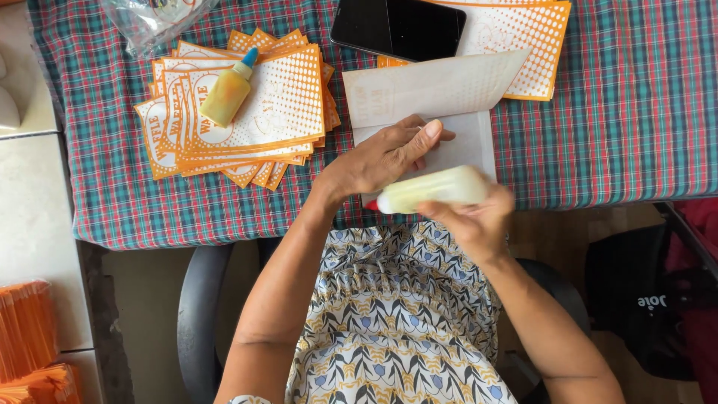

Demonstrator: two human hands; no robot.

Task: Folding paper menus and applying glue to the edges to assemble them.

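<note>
My right hand [479, 221] grips a pale yellow glue bottle [434, 189] lying sideways, its red tip pointing left at the table's near edge. My left hand [381, 155] rests flat on a white paper bag [449, 112] whose flap is folded open, fingers pressing the bag's lower part. The bottle's tip sits just below my left wrist.
A fanned stack of orange-and-white printed paper bags [262, 120] lies at left with a second small glue bottle [226, 90] on it. A black phone [396, 28] and more bags [523, 37] sit at the back. Checked tablecloth [613, 112], a plastic bag [149, 19], orange bags [26, 337] lower left.
</note>
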